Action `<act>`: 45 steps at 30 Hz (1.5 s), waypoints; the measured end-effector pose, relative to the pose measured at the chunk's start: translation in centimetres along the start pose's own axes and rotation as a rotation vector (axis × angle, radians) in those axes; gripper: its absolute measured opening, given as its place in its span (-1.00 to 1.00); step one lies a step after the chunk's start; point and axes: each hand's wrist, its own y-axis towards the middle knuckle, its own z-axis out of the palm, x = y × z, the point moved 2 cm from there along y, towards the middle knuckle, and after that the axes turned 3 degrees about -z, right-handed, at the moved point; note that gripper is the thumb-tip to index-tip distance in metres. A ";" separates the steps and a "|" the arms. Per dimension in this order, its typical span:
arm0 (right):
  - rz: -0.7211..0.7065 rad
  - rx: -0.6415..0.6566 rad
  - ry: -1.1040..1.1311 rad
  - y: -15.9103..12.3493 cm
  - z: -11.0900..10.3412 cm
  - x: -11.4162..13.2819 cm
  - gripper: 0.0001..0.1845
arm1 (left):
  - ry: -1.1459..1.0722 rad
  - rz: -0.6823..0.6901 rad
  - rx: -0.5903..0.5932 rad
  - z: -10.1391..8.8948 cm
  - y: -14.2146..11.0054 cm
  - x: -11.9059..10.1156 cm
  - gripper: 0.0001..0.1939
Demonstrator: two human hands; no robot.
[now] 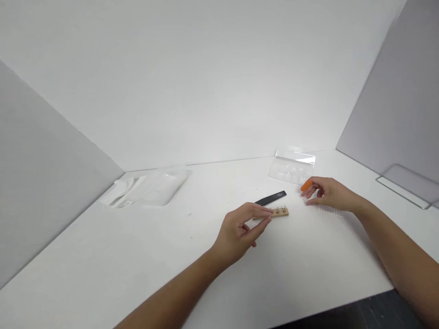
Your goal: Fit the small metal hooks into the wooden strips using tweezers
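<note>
My left hand [240, 230] is closed at the near edge of a small wooden strip [274, 213], thumb and fingertips pinching its left part. Small metal pegs [281, 210] stand in a row on the strip; the fingers hide some of it. Just behind lies a black nail file [272, 198], its left end behind the hand. My right hand [327, 194] is to the right, fingers curled toward the thumb, with an orange finger cover [306, 185] on one fingertip. A faint clear bit shows at its fingertips, too small to name. Beneath this hand lies a clear bumpy sheet [331, 211].
A clear plastic case [291, 167] with compartments stands open behind the right hand. Flat clear packaging [157, 187] and white pieces [122, 188] lie at the back left. A clear tray-like frame [409, 185] is at the far right. White walls enclose the white table [164, 265].
</note>
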 end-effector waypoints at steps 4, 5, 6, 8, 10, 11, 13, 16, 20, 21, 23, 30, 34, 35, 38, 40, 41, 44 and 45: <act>0.001 -0.010 0.050 0.0 -0.3 -0.2 -0.57 | 0.004 0.003 0.001 0.0 0.0 0.3 -0.86; 0.004 -0.023 0.045 0.0 -0.5 -0.3 -0.56 | 0.009 0.008 0.002 -0.1 0.0 0.4 -0.86; 0.006 -0.039 0.033 -0.1 -0.7 -0.4 -0.56 | 0.016 0.016 0.003 -0.1 0.0 0.4 -0.86; 0.006 -0.071 -0.003 -0.1 -1.2 -0.6 -0.58 | 0.036 0.040 0.001 -0.1 -0.1 0.4 -0.85; 0.003 -0.083 -0.051 -0.2 -1.5 -0.9 -0.59 | 0.062 0.071 0.002 -0.1 -0.2 0.4 -0.84; 0.004 -0.082 -0.078 -0.2 -1.7 -1.0 -0.59 | 0.077 0.087 0.002 -0.1 -0.2 0.4 -0.84; 0.017 -0.087 -0.127 -0.2 -1.9 -1.2 -0.60 | 0.110 0.116 -0.004 -0.1 -0.1 0.3 -0.83; 0.023 -0.183 -0.159 -0.3 -2.1 -1.0 -0.60 | 0.147 0.180 -0.026 -0.2 -0.1 0.1 -0.84; -0.110 -0.287 -0.146 -0.6 -0.7 1.2 -0.54 | 0.150 0.188 -0.051 -0.2 -0.2 -0.1 -0.86; -0.166 -0.281 -0.136 -0.7 0.0 2.1 -0.56 | 0.137 0.173 -0.049 -0.2 -0.3 -0.1 -0.86; -0.253 -0.257 -0.092 -1.1 1.9 3.9 -0.61 | 0.092 0.141 -0.036 0.0 -0.4 -0.2 -0.86; -0.421 -0.208 0.194 -2.3 7.6 9.0 -0.81 | -0.111 -0.065 -0.083 0.6 -0.5 -0.8 -0.85; -0.341 -0.090 0.436 -1.5 8.4 10.4 -0.72 | -0.205 -0.166 -0.131 0.3 -0.2 -0.9 -0.80; -0.332 -0.059 0.466 -1.1 8.5 10.8 -0.71 | -0.232 -0.180 -0.148 0.2 -0.2 -0.9 -0.79; -0.327 -0.031 0.482 0.1 8.6 11.8 -0.73 | -0.297 -0.183 -0.193 -0.3 0.1 -0.8 -0.76; -0.339 -0.058 0.474 0.8 9.0 12.2 -0.76 | -0.325 -0.169 -0.217 -0.5 0.3 -0.7 -0.74; -0.342 -0.075 0.489 1.0 9.3 12.2 -0.77 | -0.337 -0.170 -0.224 -0.6 0.4 -0.6 -0.73; -0.311 -0.110 0.605 1.2 10.2 11.7 -0.78 | -0.385 -0.215 -0.223 -0.6 0.6 -0.2 -0.72; -0.295 -0.119 0.642 1.1 10.5 11.5 -0.78 | -0.402 -0.238 -0.211 -0.6 0.7 -0.1 -0.72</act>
